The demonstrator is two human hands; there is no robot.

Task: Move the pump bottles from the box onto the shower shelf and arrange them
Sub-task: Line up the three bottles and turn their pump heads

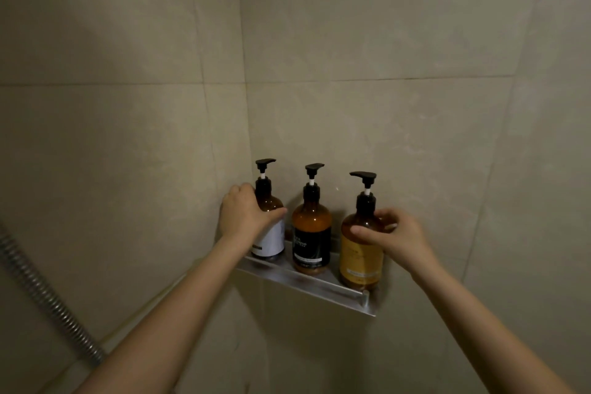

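Three amber pump bottles stand upright in a row on a metal shower shelf [319, 285] fixed in the tiled corner. The white-label bottle [272, 235] is at the left, and my left hand [244, 213] wraps around its shoulder. In the middle stands the black-label bottle [311, 233], untouched. The yellow-label bottle [360, 257] is at the right, with my right hand [395, 238] gripping its upper body with thumb and fingers. All pump heads point right. The box is out of view.
Beige tiled walls [383, 73] meet in a corner behind the shelf. A metal shower hose [44, 294] runs diagonally along the lower left wall.
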